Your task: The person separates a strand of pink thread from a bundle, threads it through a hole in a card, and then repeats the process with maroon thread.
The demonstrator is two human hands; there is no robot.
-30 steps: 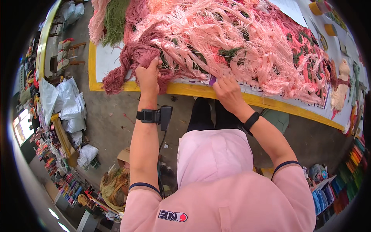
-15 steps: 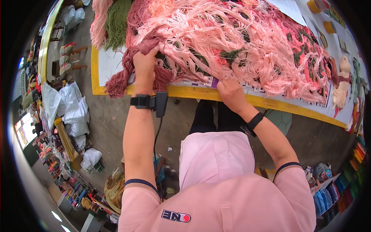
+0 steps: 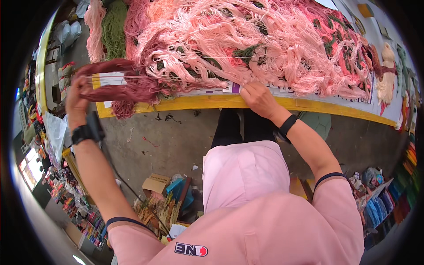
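Out past the table's left end, my left hand (image 3: pixel 78 99) is closed around a hank of dark mauve yarn (image 3: pixel 115 92). The hank is stretched sideways as a loop, with its other end lying in the heap. A large tangled pile of pale pink yarn (image 3: pixel 212 33), mixed with dark green and coral strands, covers the tabletop. My right hand (image 3: pixel 258 99) is pinched at the pile's near edge, above the yellow table edge, on pale pink strands. Its fingertips are partly hidden. Some mauve yarn hangs over the front edge below the loop.
The table has a yellow edge (image 3: pixel 190 102). Olive green yarn (image 3: pixel 114 31) lies at the far left, a cream hank (image 3: pixel 386 75) at the right. On the floor below are a cardboard box (image 3: pixel 155 183) and dried stalks (image 3: pixel 154 210). A cable trails from my left wrist.
My left hand has swung left and slightly down, drawing the mauve yarn out into a long loop. My right hand stays at the pile's near edge. The view has shifted slightly.
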